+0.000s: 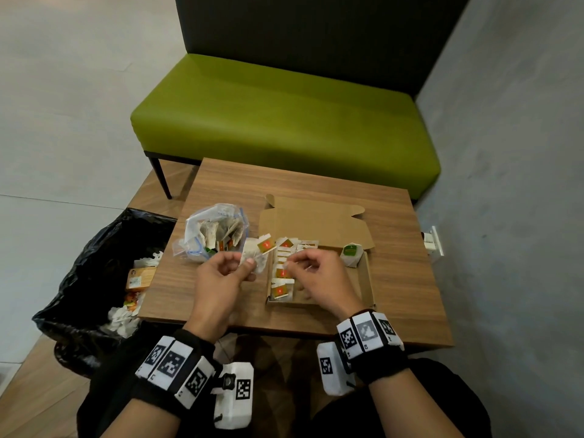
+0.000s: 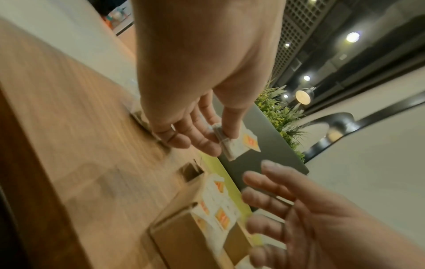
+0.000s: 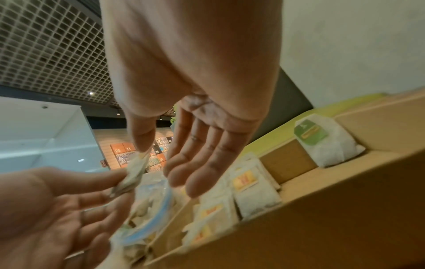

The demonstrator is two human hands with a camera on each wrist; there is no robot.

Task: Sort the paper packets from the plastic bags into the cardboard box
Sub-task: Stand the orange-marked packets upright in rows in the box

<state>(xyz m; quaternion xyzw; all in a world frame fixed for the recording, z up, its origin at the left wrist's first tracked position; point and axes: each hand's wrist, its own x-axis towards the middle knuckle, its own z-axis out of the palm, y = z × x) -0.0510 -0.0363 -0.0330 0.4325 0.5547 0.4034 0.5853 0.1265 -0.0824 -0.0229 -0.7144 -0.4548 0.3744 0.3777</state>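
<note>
My left hand [image 1: 248, 263] [image 2: 222, 142] pinches a small stack of white paper packets [image 1: 256, 251] [image 2: 234, 145] with orange labels, between thumb and fingers, just left of the open cardboard box [image 1: 368, 279] [image 3: 299, 227]. The right hand [image 1: 300, 263] [image 3: 158, 163] hovers over the box with relaxed, straight fingers, holding nothing, its thumb close to the held stack. Several orange-labelled packets [image 1: 281, 289] [image 3: 253, 191] stand in a row along the box's left side. One green-labelled packet [image 1: 351, 254] [image 3: 322, 142] sits at its far right. A clear zip plastic bag [image 1: 218, 229] with more packets lies left of the box.
The box and bag sit on a small wooden table [image 1: 404, 263]. A black rubbish bag [image 1: 94, 273] with wrappers stands open on the floor at the table's left. A green bench [image 1: 284, 121] runs behind the table, and a grey wall [image 1: 505, 153] is on the right.
</note>
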